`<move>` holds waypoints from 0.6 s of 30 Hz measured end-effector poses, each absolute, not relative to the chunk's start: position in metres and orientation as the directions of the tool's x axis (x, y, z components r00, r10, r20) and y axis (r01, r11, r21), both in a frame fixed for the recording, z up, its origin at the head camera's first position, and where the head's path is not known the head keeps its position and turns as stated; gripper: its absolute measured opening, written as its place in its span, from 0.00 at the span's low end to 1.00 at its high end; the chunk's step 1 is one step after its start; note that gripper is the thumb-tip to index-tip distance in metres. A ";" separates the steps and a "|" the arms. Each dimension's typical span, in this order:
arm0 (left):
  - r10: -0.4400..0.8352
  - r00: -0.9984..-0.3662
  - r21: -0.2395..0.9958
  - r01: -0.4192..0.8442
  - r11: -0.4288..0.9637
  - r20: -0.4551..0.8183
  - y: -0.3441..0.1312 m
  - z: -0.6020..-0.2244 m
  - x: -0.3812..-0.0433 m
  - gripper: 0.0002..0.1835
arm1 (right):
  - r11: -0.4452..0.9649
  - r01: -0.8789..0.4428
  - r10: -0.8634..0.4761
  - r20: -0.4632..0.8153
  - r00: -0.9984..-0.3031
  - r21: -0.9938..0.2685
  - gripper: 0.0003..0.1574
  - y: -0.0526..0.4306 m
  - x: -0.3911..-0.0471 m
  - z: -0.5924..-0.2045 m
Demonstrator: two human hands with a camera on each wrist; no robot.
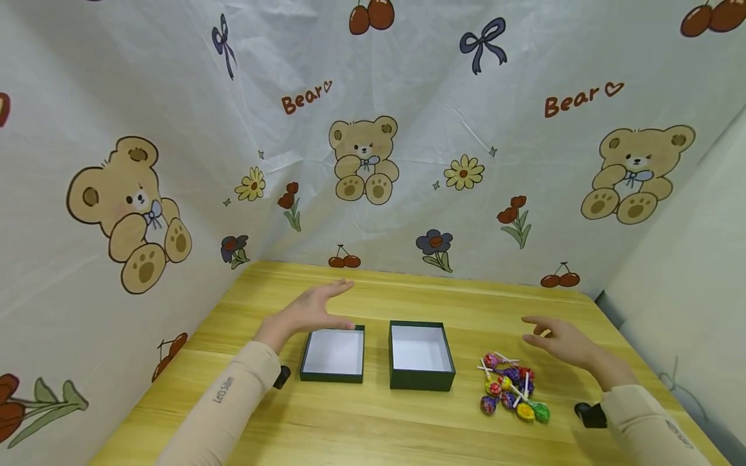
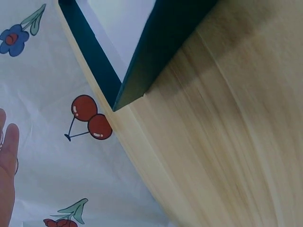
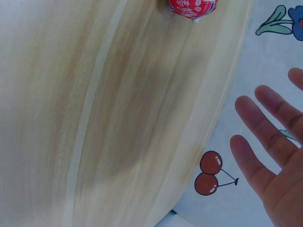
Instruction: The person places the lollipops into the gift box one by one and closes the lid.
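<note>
My left hand (image 1: 315,309) hovers over the back edge of a shallow dark green box lid (image 1: 335,377), its thumb and fingers spread apart with nothing between them. To the right of the lid stands a deeper dark green box (image 1: 422,380) with a white inside; both face up, and I see nothing in either. A pile of wrapped lollipops (image 1: 507,387) in red, purple, yellow and green lies right of the box. Behind and right of that pile, my right hand (image 1: 556,340) is held above the table, fingers loosely bent and holding nothing. One red wrapper (image 3: 193,7) shows in the right wrist view.
Everything stands on a wood-grain table (image 1: 350,427). A white cloth (image 1: 419,97) printed with bears, flowers and cherries hangs behind it and along the left. A pale wall or panel (image 1: 693,259) rises on the right, with a thin cable (image 1: 676,382) near it.
</note>
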State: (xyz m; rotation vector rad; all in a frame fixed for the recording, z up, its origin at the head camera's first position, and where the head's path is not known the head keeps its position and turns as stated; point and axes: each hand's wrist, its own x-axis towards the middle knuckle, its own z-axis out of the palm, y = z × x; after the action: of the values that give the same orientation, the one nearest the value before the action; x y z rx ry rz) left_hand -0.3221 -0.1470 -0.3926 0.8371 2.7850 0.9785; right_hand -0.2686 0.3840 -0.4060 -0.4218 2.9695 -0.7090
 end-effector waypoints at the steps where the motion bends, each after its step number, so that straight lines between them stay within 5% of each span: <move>1: 0.522 -0.846 0.596 0.474 0.648 0.106 -0.146 -0.392 -0.321 0.51 | 0.857 -0.251 -0.280 0.003 -0.960 -0.450 0.35 0.384 -0.268 -0.407; 18: 0.593 -0.799 0.574 0.531 0.624 0.094 -0.129 -0.388 -0.308 0.51 | 0.841 -0.210 -0.273 -0.055 -0.960 -0.499 0.35 0.380 -0.260 -0.409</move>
State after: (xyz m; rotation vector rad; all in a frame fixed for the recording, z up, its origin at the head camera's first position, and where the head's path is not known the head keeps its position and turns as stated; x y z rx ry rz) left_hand -0.3081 -0.1292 -0.3880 0.9499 2.7356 0.9149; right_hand -0.2597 0.3803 -0.4092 -0.3813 2.8941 -0.7635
